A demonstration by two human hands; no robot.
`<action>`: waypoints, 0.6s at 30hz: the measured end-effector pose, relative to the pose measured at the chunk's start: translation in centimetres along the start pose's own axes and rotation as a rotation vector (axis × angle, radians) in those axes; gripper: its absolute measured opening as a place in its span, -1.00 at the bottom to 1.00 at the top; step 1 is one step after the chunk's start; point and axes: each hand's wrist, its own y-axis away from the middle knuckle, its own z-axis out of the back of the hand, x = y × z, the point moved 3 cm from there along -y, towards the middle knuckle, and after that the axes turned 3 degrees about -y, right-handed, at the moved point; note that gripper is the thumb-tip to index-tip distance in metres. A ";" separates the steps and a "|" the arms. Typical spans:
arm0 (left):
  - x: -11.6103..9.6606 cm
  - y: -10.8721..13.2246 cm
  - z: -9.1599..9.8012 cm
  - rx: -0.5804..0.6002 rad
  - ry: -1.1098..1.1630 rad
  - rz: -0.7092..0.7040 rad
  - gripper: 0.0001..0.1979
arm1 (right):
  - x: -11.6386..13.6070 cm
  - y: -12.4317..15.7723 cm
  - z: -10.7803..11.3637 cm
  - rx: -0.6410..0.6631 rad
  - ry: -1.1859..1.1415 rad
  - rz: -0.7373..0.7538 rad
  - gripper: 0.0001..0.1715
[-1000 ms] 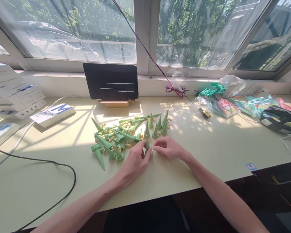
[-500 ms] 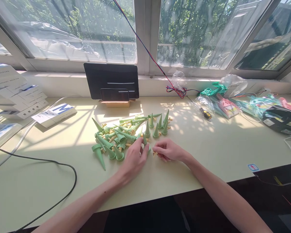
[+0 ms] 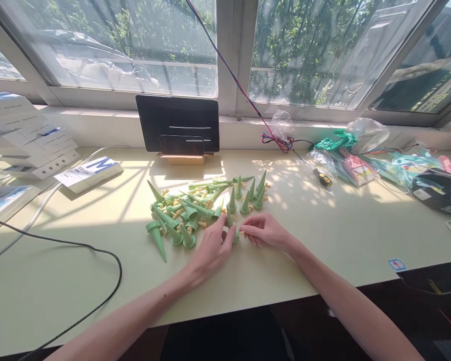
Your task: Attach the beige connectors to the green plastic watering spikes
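Note:
My left hand rests on the pale green table, fingers closed around a green cone spike that stands point up. My right hand is just to its right, pinching a small yellow piece against the cone's base. To the left lies a heap of green cone spikes mixed with yellow pieces. Behind my hands several cones stand upright in a group.
A dark tablet leans on a wooden stand at the back. White boxes are stacked at left, with a black cable across the table. Plastic bags, coloured items and a small screwdriver lie at right.
Both hands stay at the same cone; the right hand has drawn closer again, bringing the yellow piece to the cone's base. The view shifted slightly.

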 end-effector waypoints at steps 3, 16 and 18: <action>0.0 -0.1 0.0 0.013 0.042 0.030 -0.75 | 0.0 0.0 0.1 -0.019 0.000 -0.008 -0.65; -0.9 0.3 -0.3 0.127 0.001 -0.040 -0.74 | 0.4 0.3 0.4 0.007 0.033 -0.036 -0.69; -0.9 0.4 -0.4 0.137 -0.009 -0.045 -0.76 | 0.5 0.3 0.4 0.030 0.047 -0.038 -0.70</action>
